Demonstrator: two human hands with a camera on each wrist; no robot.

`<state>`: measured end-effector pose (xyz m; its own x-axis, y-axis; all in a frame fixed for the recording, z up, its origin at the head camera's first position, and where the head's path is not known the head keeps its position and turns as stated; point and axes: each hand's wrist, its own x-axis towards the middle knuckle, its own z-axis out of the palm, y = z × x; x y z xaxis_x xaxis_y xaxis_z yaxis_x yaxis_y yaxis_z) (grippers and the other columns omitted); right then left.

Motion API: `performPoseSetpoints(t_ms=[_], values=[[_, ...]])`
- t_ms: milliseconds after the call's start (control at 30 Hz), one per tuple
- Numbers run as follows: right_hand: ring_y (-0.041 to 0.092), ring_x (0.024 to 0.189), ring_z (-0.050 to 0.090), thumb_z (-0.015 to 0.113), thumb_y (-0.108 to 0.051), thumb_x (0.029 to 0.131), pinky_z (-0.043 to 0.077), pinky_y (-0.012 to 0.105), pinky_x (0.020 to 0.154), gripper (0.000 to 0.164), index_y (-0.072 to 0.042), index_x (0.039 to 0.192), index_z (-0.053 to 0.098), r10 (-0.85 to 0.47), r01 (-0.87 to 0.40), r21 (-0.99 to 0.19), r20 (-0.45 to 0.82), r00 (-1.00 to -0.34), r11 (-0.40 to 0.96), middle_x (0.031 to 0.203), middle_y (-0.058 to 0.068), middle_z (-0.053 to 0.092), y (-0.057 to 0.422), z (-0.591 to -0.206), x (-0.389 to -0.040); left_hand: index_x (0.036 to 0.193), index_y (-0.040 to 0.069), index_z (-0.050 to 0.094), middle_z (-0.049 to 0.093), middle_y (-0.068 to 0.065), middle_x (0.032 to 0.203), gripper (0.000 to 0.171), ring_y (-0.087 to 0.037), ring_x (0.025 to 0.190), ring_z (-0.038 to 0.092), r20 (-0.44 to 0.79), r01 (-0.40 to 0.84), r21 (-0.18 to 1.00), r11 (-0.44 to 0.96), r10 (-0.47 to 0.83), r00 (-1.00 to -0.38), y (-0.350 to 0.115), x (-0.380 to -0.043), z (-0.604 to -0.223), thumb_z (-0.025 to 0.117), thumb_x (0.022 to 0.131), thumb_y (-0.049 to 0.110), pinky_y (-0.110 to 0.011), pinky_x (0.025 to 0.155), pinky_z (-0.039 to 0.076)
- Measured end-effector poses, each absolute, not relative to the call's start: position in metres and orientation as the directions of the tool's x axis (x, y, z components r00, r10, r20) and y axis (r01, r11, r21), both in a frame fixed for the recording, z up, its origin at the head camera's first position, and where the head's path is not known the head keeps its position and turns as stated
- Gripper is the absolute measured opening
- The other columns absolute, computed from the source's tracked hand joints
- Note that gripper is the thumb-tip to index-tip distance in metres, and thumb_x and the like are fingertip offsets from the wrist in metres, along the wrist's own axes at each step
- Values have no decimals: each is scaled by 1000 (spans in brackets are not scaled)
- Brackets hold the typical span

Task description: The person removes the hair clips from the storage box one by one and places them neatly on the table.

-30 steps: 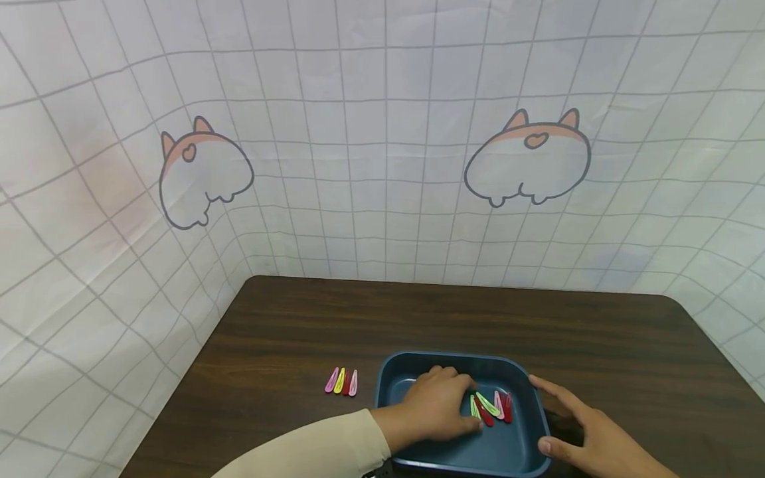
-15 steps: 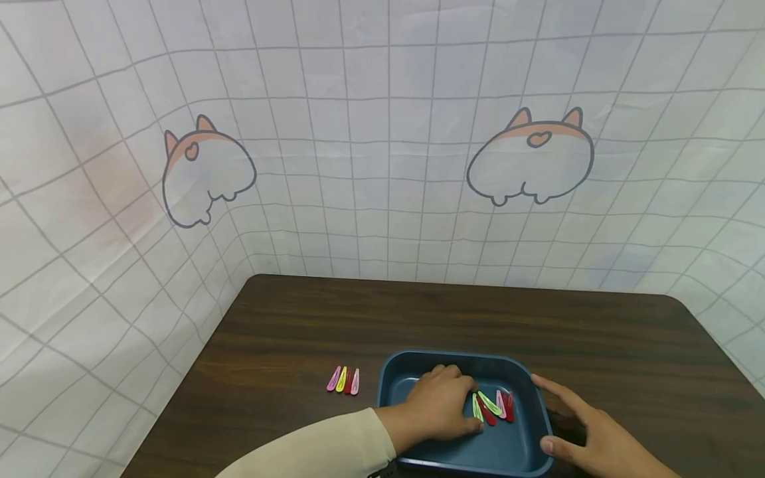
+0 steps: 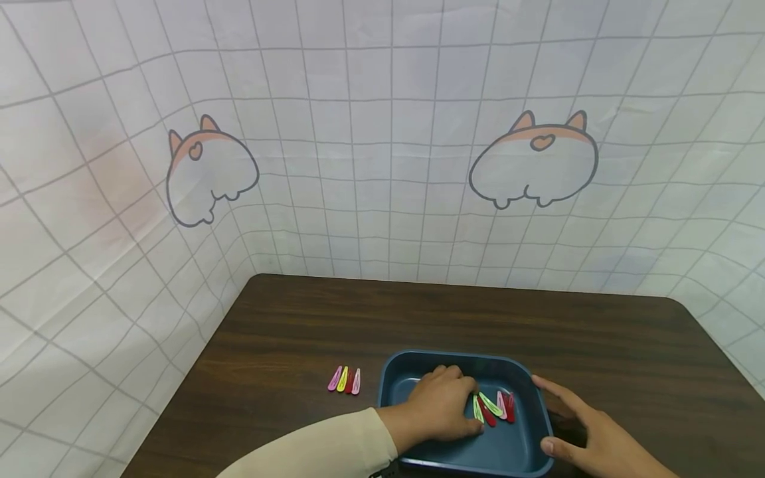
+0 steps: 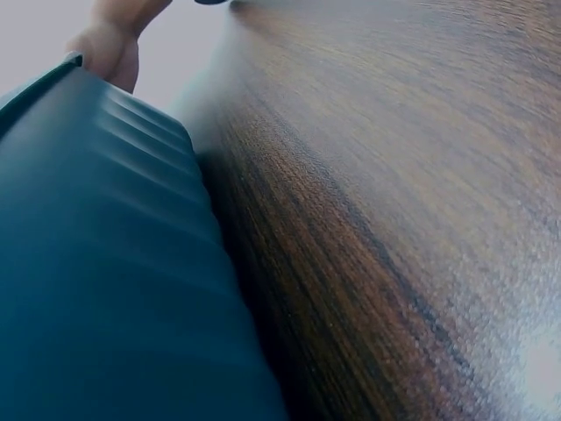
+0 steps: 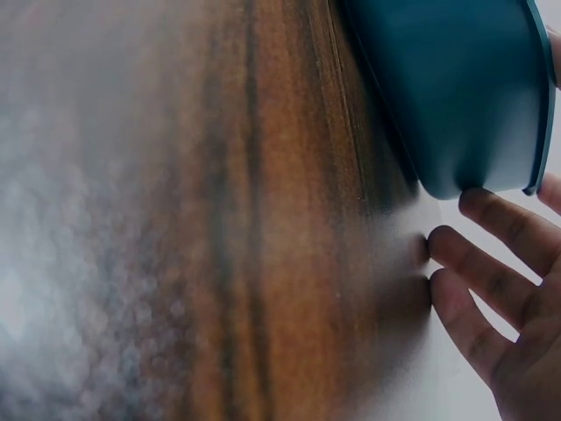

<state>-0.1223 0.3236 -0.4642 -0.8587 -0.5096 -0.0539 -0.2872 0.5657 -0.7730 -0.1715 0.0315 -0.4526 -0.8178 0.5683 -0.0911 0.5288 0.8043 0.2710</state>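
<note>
A dark blue rectangular tray (image 3: 412, 354) sits near the front of the table. My left hand (image 3: 439, 406) reaches down into it, back of the hand up; its fingertips and whatever lies under them are hidden. Beside its thumb lie several snap hair clips: light green (image 3: 491, 404), red (image 3: 487, 413) and pink (image 3: 501, 405). At the tray's right side is my right hand (image 3: 586, 431), fingers extended and thumb by the rim. The right wrist view shows one fingertip (image 5: 474, 201) right at the tray's outer wall (image 5: 465, 105), the other fingers spread.
On the wooden table (image 3: 287, 332), left of the tray, several hair clips lie in a neat row, among them a yellow clip (image 3: 342, 379) and a pink clip (image 3: 356, 382). A white grid-patterned curtain (image 3: 370, 166) surrounds the table's back and sides.
The head view has shifted very slightly. Both hands, the tray and the clips keep their places.
</note>
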Motion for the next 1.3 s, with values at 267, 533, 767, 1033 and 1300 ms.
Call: performPoseSetpoints(t_ms=[267, 533, 767, 1033, 1300], values=[[31, 117, 65, 64, -22, 103, 54, 33, 82, 77, -22, 164, 18, -504, -258, -776, -88, -859, 576, 145, 23, 54, 324, -464, -123, 120, 27, 72, 57, 12, 100, 43, -7, 93, 50, -94, 524, 290, 801, 568, -817, 31, -173, -453, 81, 83, 48, -27, 83, 47], [29, 117, 65, 64, -21, 103, 53, 32, 81, 77, -22, 164, 18, -505, -259, -782, -82, -859, 567, 144, 23, 55, 324, -465, -123, 119, 27, 72, 58, 12, 102, 43, -7, 97, 52, -94, 527, 301, 795, 575, -813, 28, -173, -450, 81, 82, 47, -28, 84, 48], [28, 115, 66, 64, -21, 103, 53, 33, 81, 77, -21, 164, 18, -508, -276, -772, -70, -859, 573, 143, 21, 56, 324, -467, -122, 118, 27, 73, 61, 17, 94, 41, -5, 88, 53, -87, 517, 344, 784, 575, -813, 26, -173, -445, 82, 82, 44, -26, 73, 47], [37, 115, 66, 64, -20, 103, 54, 63, 81, 77, -20, 164, 18, -503, -259, -787, -74, -861, 559, 142, 25, 56, 324, -467, -122, 125, 25, 70, 58, 26, 84, 45, 3, 77, 50, -30, 493, 459, 739, 567, -823, 18, -170, -435, 83, 82, 35, -19, 64, 42], [47, 113, 63, 65, -20, 102, 51, 70, 79, 77, -20, 164, 19, -492, -238, -800, -80, -867, 550, 140, 27, 57, 323, -467, -122, 128, 18, 70, 60, 24, 86, 49, 2, 78, 51, 24, 494, 548, 675, 578, -816, 5, -173, -428, 85, 82, 30, -18, 68, 43]])
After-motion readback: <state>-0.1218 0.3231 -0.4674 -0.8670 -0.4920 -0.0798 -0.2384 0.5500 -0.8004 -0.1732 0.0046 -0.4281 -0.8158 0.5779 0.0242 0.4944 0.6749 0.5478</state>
